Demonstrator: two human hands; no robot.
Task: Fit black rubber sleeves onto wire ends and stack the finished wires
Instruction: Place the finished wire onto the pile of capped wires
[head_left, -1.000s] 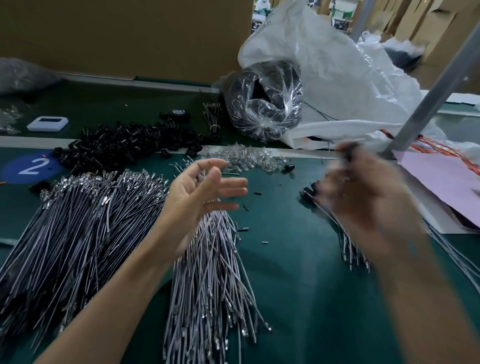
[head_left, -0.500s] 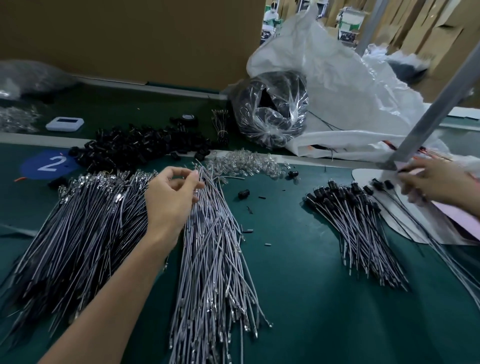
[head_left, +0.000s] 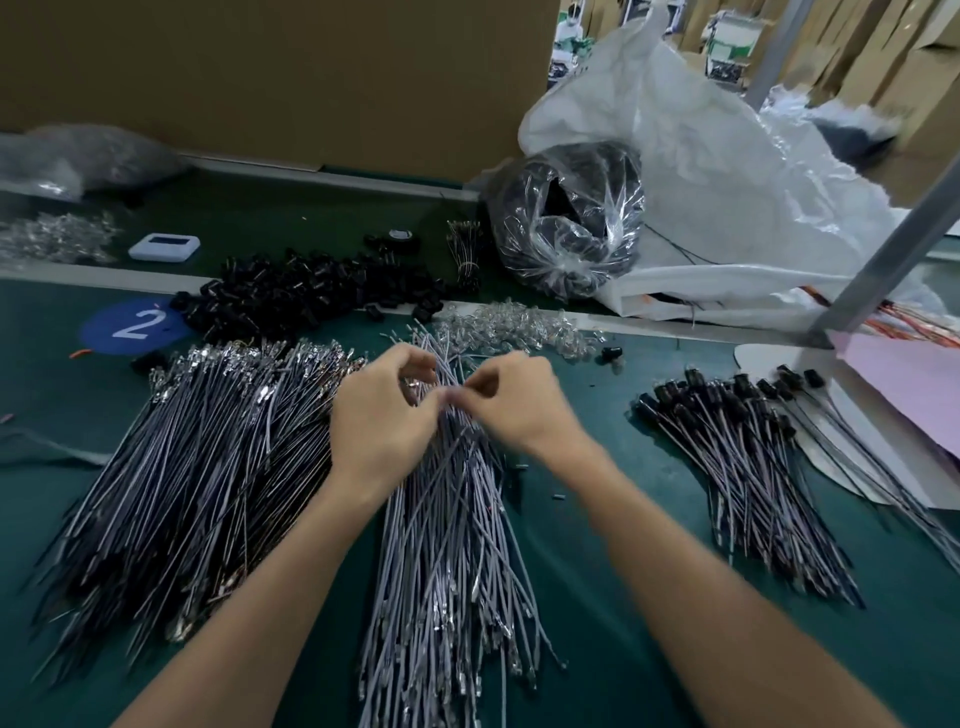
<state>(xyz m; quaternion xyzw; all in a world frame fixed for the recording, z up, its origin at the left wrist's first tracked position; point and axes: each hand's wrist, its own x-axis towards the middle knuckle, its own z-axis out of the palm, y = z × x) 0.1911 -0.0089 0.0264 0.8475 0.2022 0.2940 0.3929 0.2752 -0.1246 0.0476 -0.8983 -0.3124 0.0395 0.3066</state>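
Left hand (head_left: 382, 418) and right hand (head_left: 522, 410) meet, curled fingers (head_left: 410, 356) pinching wires (head_left: 447, 519) of the middle pile.

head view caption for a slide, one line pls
Left hand and right hand pinch wires in the middle grey bundle; black sleeves heaped behind, finished wires at right.

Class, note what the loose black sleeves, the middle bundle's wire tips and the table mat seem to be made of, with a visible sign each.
Black sleeves: likely rubber, matt, dull black.
Wire tips: metal, bright silvery glints.
Table mat: probably rubber or vinyl, smooth green, faint sheen.
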